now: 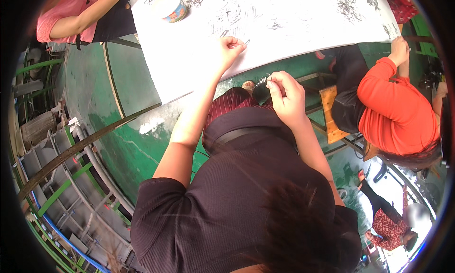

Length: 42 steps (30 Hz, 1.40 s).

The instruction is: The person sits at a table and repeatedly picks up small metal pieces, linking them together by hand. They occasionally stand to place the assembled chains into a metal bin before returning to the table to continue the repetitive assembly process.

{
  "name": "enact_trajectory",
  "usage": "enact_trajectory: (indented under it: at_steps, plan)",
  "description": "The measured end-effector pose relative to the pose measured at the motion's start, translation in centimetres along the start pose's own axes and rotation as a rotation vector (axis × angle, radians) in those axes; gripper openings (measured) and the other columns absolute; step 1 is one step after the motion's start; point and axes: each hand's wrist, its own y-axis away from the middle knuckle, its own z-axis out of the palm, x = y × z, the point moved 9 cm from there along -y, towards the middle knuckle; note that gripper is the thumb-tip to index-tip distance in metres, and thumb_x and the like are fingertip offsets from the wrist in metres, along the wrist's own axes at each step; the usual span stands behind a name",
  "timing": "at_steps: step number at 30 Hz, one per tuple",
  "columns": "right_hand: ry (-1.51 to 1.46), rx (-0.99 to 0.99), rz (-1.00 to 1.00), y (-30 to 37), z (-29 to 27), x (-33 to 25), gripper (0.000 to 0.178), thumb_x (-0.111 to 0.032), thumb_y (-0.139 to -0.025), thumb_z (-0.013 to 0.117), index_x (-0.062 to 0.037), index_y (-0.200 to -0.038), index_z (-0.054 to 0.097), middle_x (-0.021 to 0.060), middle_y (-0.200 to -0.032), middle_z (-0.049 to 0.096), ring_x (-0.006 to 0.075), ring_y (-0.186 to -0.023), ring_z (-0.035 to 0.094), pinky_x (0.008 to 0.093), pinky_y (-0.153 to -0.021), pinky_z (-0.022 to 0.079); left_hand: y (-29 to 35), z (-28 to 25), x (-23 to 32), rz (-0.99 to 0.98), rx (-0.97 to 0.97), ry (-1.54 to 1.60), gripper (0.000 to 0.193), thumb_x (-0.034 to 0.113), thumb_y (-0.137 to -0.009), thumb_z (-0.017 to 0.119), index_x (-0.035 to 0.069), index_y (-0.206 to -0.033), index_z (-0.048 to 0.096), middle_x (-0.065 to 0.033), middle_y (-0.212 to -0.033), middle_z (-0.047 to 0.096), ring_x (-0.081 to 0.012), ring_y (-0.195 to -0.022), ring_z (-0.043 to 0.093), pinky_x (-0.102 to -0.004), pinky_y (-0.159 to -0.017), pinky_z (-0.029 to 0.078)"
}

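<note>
**A:** What are the person's hands doing?

**B:** The left hand point(231, 47) is reaching out over the near edge of a white table point(189, 64), its fingers curled in and pinching a small thin wire piece point(246, 42) at the fingertips. The right hand point(286, 93) is hovering nearer the body, just off the table edge, its fingers pinched narrow around a thin metal strand point(262, 81) that is sticking out to the left.

**A:** What is lying on the table?

**B:** Dark tangles of small wire pieces point(348, 5) are lying scattered over the far part of it, and a small round tub point(176, 10) is sitting near the far left.

**A:** Is anyone else there?

**B:** A person in an orange top point(398, 114) is sitting to the right, one hand touching the table edge. A person in a pink top point(61, 17) is leaning in at the upper left. The floor point(128, 145) below is showing green.
</note>
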Motion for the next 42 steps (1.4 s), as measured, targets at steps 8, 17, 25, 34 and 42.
enact_trajectory:
  at_steps: [8, 17, 25, 34, 42]
  plan:
    - [-0.001, 0.037, -0.023, -0.4, 0.0, 0.7, 0.006, 0.002, -0.076, 0.054, -0.0002, -0.081, 0.052, 0.0078, -0.067, 0.054, 0.0142, -0.051, 0.053, 0.0242, -0.047, 0.041, 7.5, 2.4, 3.7, -0.184, -0.167, 1.099, 0.012, 0.012, -0.074, 0.065, 0.005, -0.082, 0.061, -0.0018, -0.075, 0.059, -0.0062, -0.067, 0.050, -0.0187, -0.060, 0.037]
    - [-0.031, 0.009, 0.050, -0.3, 0.5, 1.0, 0.009, 0.000, -0.075, 0.057, 0.0006, -0.083, 0.053, 0.0062, -0.068, 0.056, 0.0110, -0.049, 0.052, 0.0226, -0.045, 0.040, 8.4, 1.0, 6.8, 0.089, -0.075, 0.832, 0.009, 0.005, -0.073, 0.064, 0.004, -0.080, 0.059, -0.0029, -0.080, 0.058, -0.0107, -0.079, 0.051, -0.0252, -0.075, 0.040]
    - [0.102, 0.234, 0.236, -3.8, -4.5, 10.9, 0.017, -0.005, -0.077, 0.054, -0.0008, -0.094, 0.056, 0.0040, -0.068, 0.052, 0.0101, -0.057, 0.048, 0.0211, -0.054, 0.040, 9.0, -2.1, 10.0, 0.450, 0.141, 0.648, 0.008, 0.004, -0.072, 0.064, 0.004, -0.075, 0.057, -0.0047, -0.082, 0.056, -0.0148, -0.086, 0.051, -0.0301, -0.082, 0.038]
    - [1.084, -0.091, -0.030, -16.2, -1.8, 16.3, 0.014, -0.017, -0.076, 0.055, -0.0107, -0.086, 0.062, 0.0090, -0.084, 0.058, 0.0274, -0.074, 0.057, 0.0381, -0.068, 0.045, 9.9, -1.9, 11.1, 0.628, 0.024, 0.511, 0.009, 0.005, -0.069, 0.065, 0.005, -0.072, 0.057, -0.0049, -0.078, 0.056, -0.0186, -0.086, 0.052, -0.0348, -0.084, 0.039]
    - [0.892, -0.175, 0.029, -15.6, -2.3, 14.8, 0.015, -0.018, -0.071, 0.056, -0.0045, -0.077, 0.057, 0.0091, -0.078, 0.059, 0.0275, -0.071, 0.058, 0.0358, -0.065, 0.045, 10.0, -1.2, 11.0, 0.576, -0.115, 0.492, 0.009, 0.004, -0.072, 0.063, 0.004, -0.077, 0.055, -0.0064, -0.080, 0.054, -0.0176, -0.082, 0.051, -0.0311, -0.076, 0.041]
